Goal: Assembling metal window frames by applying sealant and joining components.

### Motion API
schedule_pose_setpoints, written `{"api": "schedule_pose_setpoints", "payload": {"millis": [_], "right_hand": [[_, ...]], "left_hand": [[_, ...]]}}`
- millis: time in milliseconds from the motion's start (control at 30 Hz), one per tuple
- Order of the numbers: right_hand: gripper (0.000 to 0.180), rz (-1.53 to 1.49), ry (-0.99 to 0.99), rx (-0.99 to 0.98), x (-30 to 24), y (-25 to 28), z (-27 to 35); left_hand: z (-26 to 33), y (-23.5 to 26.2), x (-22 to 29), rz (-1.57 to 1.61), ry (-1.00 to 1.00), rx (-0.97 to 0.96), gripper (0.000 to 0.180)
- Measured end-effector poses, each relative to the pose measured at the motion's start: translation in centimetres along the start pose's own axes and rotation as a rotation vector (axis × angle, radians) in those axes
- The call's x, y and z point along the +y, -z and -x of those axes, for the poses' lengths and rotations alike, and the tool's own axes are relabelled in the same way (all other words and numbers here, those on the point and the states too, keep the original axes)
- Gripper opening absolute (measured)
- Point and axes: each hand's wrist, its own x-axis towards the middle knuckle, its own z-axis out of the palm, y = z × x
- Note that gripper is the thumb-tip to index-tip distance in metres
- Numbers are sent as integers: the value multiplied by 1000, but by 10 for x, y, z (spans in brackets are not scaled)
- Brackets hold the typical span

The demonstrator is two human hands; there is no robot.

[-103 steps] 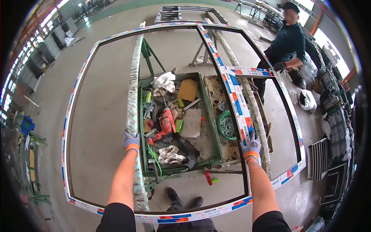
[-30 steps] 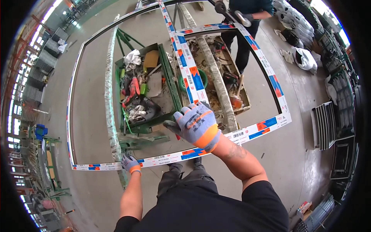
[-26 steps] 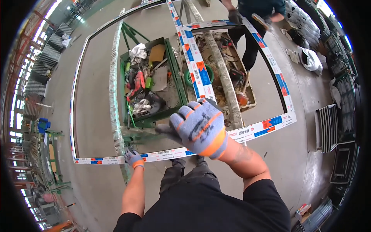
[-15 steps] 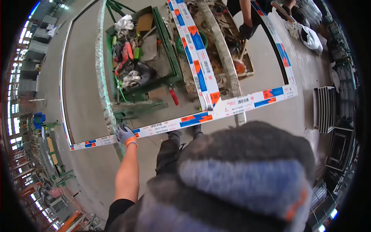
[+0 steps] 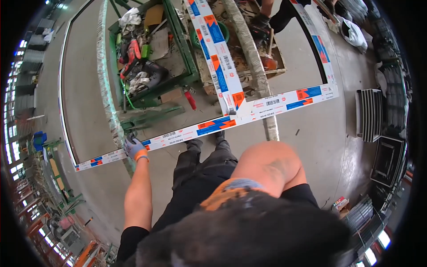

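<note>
A large window frame (image 5: 178,135), wrapped in white film with blue and orange print, lies across two film-covered support rails. My left hand (image 5: 134,147), in a grey glove with an orange cuff, has its fingers wrapped over the near bar where it crosses the left rail (image 5: 103,66). My right arm is bent back toward me. My right hand (image 5: 262,222), in a dark grey glove with an orange cuff, is close and blurred at the bottom; its fingers and anything in them cannot be made out.
Between the rails stands a green cart (image 5: 191,66) holding tools, rags and scraps. Beside it a wooden tray (image 5: 281,70) holds clutter. Another person's dark-gloved hand (image 5: 260,22) reaches in at the far side. Stacked panels (image 5: 370,115) stand at the right.
My right hand, earlier large and blurred at lower right, has come lower and nearer, baring its forearm. My left hand stays on the frame. The view has shifted slightly; the other person's hand moved left.
</note>
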Motion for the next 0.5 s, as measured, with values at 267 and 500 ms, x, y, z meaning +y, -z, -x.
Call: {"api": "schedule_pose_setpoints", "payload": {"millis": [267,500], "right_hand": [[26,-140,537,107,38,-19,-35],[30,-267,1001,211,107,-11,-1]], "left_hand": [[-2,5,5,30,56,-96,41],[-1,0,-4,22,57,-1,41]]}}
